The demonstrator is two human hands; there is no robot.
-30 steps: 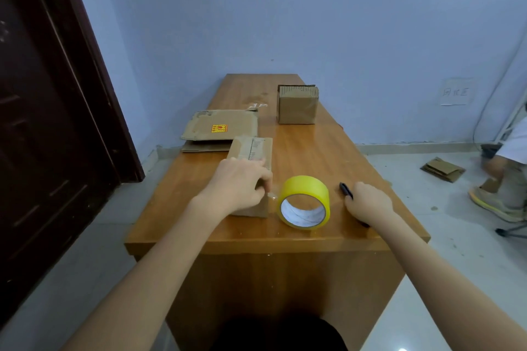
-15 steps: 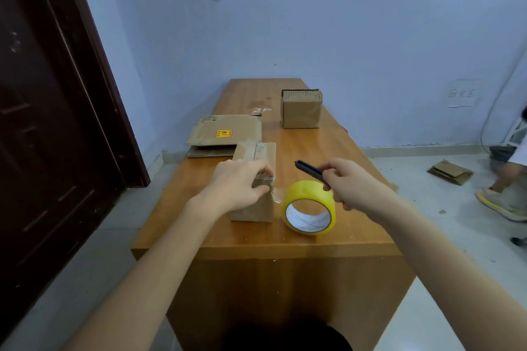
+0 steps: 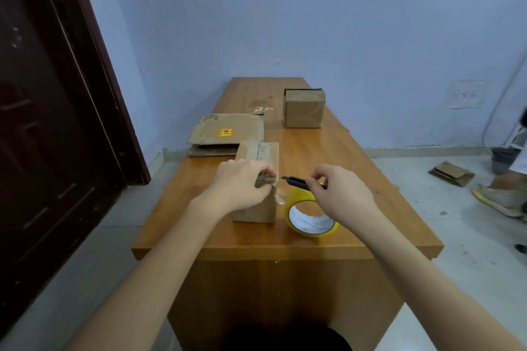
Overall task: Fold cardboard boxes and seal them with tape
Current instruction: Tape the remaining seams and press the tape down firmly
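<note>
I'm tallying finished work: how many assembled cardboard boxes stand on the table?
2: one box under the left hand near the front edge, beside the tape roll; another box farther back on the table.

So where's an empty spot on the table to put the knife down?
Bare wooden table runs along its right side, from the yellow tape roll back to the small closed cardboard box. It's crowded near the front, where both hands, the taped cardboard box and the roll sit together.
</note>
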